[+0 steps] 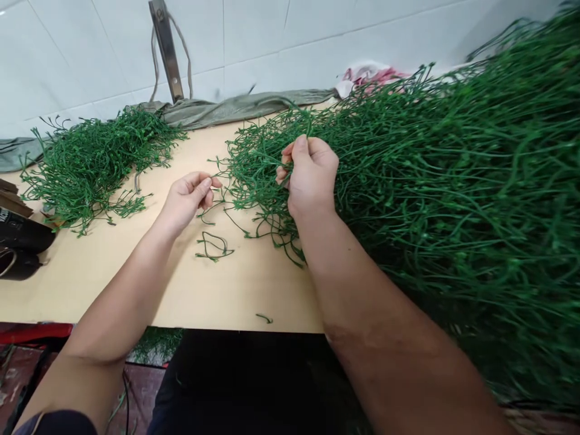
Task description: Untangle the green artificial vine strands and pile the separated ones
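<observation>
A large heap of thin green plastic-looking stems with small forked tips spreads over the right side of the table. At the heap's left part, my right hand is closed in a pinch on a green stem, thumb on top. My left hand is held over the tabletop just left of the heap, thumb and fingers pressed together. Stem tips lie close to its fingertips, but what it pinches is too small to make out. Below it, a loose bent stem rests on the table.
A smaller pile of green stems lies at the left of the table. Black cylindrical objects stand at the left edge. Along the tiled wall run a grey-green cloth and a metal bar with cord. A short stem piece lies near the front edge.
</observation>
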`<act>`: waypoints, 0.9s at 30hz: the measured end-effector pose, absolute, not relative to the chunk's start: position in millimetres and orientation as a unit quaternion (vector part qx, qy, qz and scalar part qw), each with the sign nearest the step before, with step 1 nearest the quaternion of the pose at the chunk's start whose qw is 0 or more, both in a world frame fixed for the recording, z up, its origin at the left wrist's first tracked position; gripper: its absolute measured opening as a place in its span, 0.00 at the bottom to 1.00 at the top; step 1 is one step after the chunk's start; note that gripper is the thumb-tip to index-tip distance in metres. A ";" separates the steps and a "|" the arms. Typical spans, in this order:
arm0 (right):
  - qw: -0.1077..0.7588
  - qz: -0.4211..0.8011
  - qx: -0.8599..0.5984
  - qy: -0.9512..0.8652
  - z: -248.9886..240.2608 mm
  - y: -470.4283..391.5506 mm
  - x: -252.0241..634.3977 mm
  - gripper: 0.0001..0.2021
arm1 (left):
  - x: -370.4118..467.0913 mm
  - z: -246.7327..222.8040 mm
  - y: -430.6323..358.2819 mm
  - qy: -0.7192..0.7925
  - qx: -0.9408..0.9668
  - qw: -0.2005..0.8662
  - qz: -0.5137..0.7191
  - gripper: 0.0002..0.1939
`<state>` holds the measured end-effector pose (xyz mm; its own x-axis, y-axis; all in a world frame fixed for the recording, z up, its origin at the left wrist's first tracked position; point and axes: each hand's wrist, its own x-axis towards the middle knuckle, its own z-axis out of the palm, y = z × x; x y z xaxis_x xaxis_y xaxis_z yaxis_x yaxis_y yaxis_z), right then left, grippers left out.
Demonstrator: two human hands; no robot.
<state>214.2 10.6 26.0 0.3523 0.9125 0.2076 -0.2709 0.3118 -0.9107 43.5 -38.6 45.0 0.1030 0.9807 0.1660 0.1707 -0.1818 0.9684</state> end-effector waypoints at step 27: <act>0.625 0.347 -0.409 -0.567 19.4 -12.6 199.1 0.13 | 73.8 20.5 -46.6 0.502 0.742 0.271 0.351 0.20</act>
